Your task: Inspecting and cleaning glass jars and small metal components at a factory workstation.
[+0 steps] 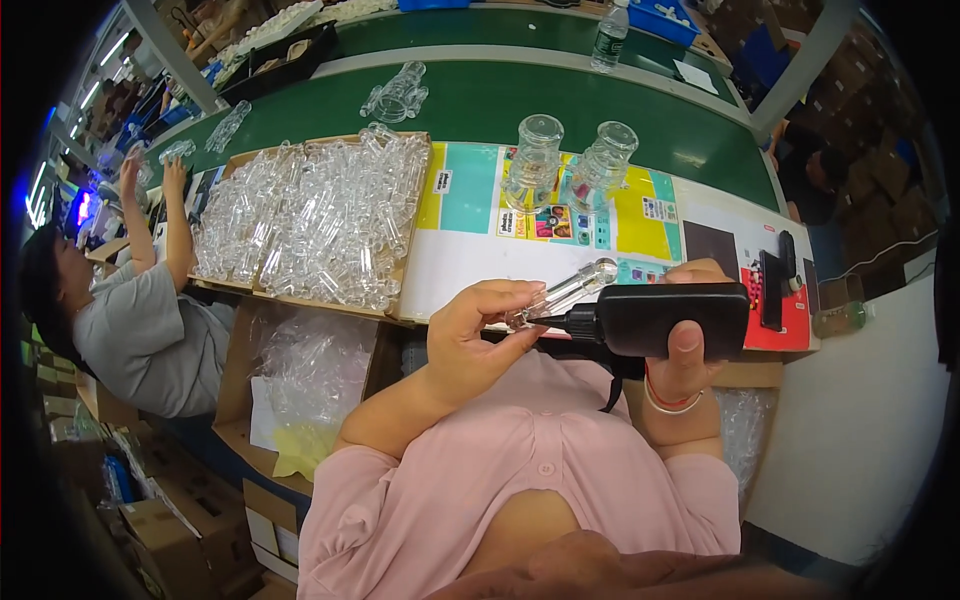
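- Tube is gripped at its near end by the left hand, its long axis running up and right from that hand.
- Black tool is clamped in the right hand; its nozzle is pointed left, touching the tube just beside the left fingers.
- Tray of clear parts is set beyond the left hand.

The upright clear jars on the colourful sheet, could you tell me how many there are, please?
2. One jar stands on the sheet's far edge; the other jar leans just right of it. More may be hidden among the clear pieces in the cardboard tray.
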The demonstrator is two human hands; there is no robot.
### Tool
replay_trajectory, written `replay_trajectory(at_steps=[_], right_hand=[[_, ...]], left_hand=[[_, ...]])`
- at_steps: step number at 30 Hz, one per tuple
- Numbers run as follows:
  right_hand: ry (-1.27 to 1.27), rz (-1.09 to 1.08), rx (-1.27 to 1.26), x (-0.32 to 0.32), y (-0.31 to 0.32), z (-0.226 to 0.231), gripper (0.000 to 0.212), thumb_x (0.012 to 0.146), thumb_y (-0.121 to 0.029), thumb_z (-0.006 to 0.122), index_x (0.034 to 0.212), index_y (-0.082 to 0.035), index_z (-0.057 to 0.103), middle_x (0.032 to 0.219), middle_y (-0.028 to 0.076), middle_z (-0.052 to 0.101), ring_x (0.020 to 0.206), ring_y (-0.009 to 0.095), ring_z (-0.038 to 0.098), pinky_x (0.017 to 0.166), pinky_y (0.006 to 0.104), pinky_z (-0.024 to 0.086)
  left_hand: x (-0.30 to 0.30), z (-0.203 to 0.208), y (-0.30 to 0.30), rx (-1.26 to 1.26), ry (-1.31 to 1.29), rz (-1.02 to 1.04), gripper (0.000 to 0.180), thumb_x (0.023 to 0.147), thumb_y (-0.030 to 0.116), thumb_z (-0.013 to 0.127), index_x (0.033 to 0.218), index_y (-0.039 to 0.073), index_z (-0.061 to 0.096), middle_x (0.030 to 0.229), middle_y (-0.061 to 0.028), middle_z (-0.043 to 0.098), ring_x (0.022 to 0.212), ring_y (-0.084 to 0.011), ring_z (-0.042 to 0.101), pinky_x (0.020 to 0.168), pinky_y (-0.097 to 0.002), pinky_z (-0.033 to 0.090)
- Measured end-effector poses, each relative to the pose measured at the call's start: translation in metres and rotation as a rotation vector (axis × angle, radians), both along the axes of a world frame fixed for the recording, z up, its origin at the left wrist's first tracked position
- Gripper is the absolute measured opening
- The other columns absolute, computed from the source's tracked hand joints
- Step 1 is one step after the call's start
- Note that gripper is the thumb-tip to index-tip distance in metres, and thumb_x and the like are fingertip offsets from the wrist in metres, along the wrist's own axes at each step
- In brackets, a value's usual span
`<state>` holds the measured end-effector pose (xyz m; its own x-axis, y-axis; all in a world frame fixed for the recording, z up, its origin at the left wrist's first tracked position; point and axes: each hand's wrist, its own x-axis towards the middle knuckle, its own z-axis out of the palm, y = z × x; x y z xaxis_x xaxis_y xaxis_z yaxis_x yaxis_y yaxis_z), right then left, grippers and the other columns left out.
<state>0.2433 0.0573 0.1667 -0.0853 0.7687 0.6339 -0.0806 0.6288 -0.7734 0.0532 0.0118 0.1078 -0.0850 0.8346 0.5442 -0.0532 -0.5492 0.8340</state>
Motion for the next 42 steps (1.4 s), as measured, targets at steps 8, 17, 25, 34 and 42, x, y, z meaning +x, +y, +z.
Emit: replay_trajectory(at_steps=[8, 17, 25, 34, 42], right_hand=[[-0.146, -0.005, 0.14, -0.007, 0.007, 0.0, 0.051, 0.082, -0.047, 0.057, 0.098, 0.002, 0.049, 0.086, 0.01, 0.051, 0.075, 0.016, 0.05, 0.068, 0.0275, 0.043], [-0.085, 0.028, 0.019, -0.009, 0.001, -0.002, 0.053, 0.081, -0.047, 0.058, 0.097, 0.002, 0.05, 0.086, 0.011, 0.051, 0.074, 0.016, 0.05, 0.066, 0.0268, 0.043], [-0.098, 0.076, 0.026, 0.002, 0.001, -0.002, 0.043, 0.08, -0.038, 0.061, 0.094, 0.002, 0.054, 0.085, 0.012, 0.055, 0.074, 0.02, 0.054, 0.068, 0.0286, 0.045], [-0.374, 0.17, 0.413, 0.017, -0.013, 0.009, 0.046, 0.066, -0.014, 0.077, 0.104, -0.003, 0.053, 0.089, 0.01, 0.06, 0.072, 0.023, 0.061, 0.06, 0.029, 0.048], [-0.398, 0.242, 0.485, 0.021, -0.017, 0.007, 0.042, 0.076, -0.025, 0.069, 0.107, -0.006, 0.048, 0.094, 0.013, 0.056, 0.074, 0.024, 0.058, 0.064, 0.0327, 0.049]], left_hand=[[-0.008, 0.0, -0.003, 0.04, 0.089, 0.09, 0.039, 0.068, -0.014, 0.066, 0.102, 0.0, 0.051, 0.108, -0.0201, 0.056, 0.102, -0.0254, 0.056, 0.081, -0.0291, 0.048], [-0.009, 0.004, -0.003, 0.153, 0.182, 0.21, 0.039, 0.063, -0.011, 0.07, 0.098, 0.0, 0.057, 0.101, -0.0184, 0.061, 0.088, -0.022, 0.062, 0.067, -0.0265, 0.052], [-0.009, 0.014, -0.008, 0.217, 0.379, 0.289, 0.042, 0.059, -0.011, 0.072, 0.098, 0.0, 0.058, 0.098, -0.017, 0.062, 0.084, -0.0232, 0.063, 0.068, -0.0267, 0.052], [-0.008, 0.016, -0.005, 0.232, 0.519, 0.359, 0.041, 0.058, -0.008, 0.074, 0.096, 0.001, 0.061, 0.091, -0.0124, 0.063, 0.078, -0.0222, 0.062, 0.065, -0.0279, 0.05], [-0.009, 0.015, -0.013, -0.275, 0.054, -0.02, 0.042, 0.069, -0.008, 0.066, 0.108, -0.002, 0.053, 0.099, -0.0143, 0.06, 0.091, -0.0217, 0.06, 0.081, -0.0306, 0.048]])
